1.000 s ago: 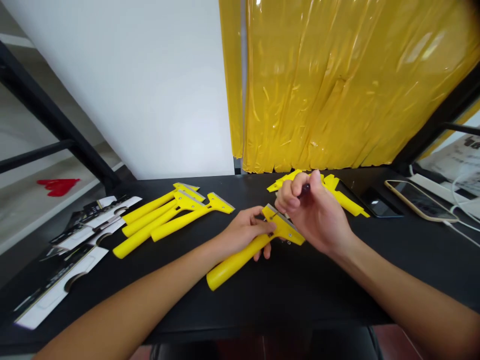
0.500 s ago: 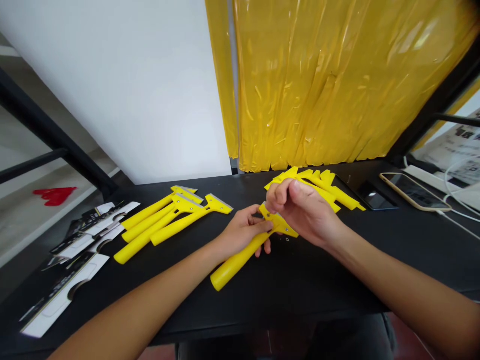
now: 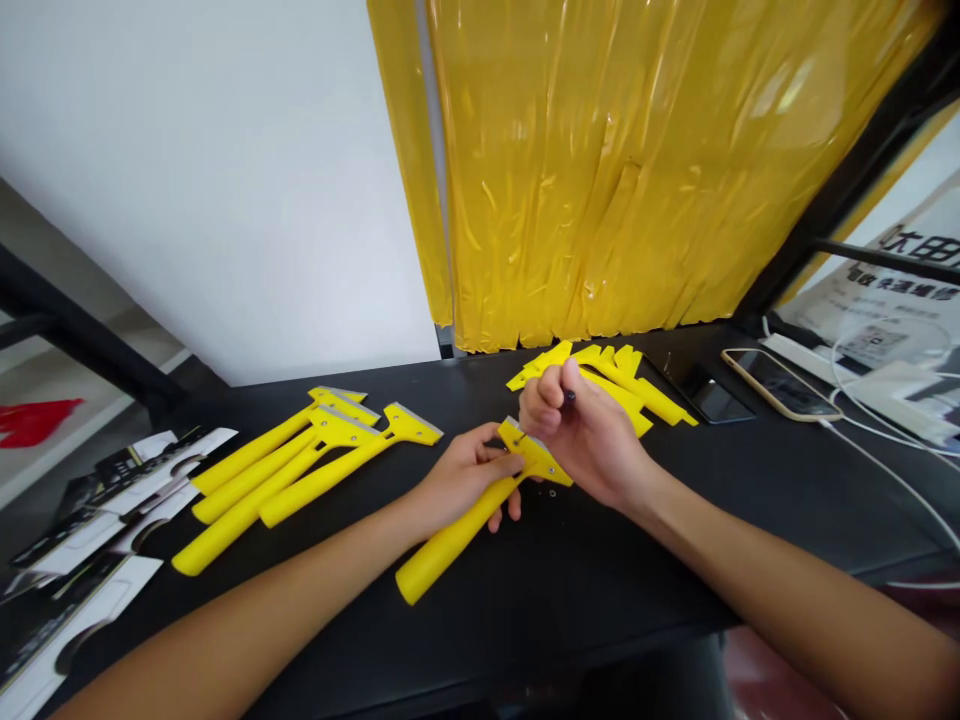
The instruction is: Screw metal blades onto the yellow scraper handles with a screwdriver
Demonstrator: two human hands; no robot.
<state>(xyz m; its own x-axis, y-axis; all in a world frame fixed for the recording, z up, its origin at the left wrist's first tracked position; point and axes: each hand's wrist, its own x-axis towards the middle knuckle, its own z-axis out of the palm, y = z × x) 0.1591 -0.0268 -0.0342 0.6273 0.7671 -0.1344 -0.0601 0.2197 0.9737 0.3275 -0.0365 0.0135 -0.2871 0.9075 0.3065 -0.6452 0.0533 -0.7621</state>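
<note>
My left hand (image 3: pixel 469 475) is closed round the neck of a yellow scraper (image 3: pixel 457 540), its handle pointing down toward me and its wide head up to the right. Over that head is my right hand (image 3: pixel 581 430), fingers curled round a slim dark tool (image 3: pixel 569 397). Only the tool's dark end pokes out of the fist; the rest is mostly hidden, and its exact kind cannot be made out. A screw (image 3: pixel 552 470) shows on the scraper head. On the table just beside it lies a tiny metal ring or nut (image 3: pixel 553 493).
Several yellow scrapers with metal blades (image 3: pixel 322 465) lie to the left, beside printed cards (image 3: pixel 97 600). Behind my right hand is a pile of yellow scraper parts (image 3: pixel 660 400). Phones (image 3: pixel 780 385) and white cables (image 3: pixel 870 440) lie at the right. Yellow plastic sheeting (image 3: pixel 600 200) hangs behind the black table.
The view has shifted a little, so everything sits further left. My right fist has turned slightly, and the tool's dark end now shows. My left hand keeps the scraper in the same grip.
</note>
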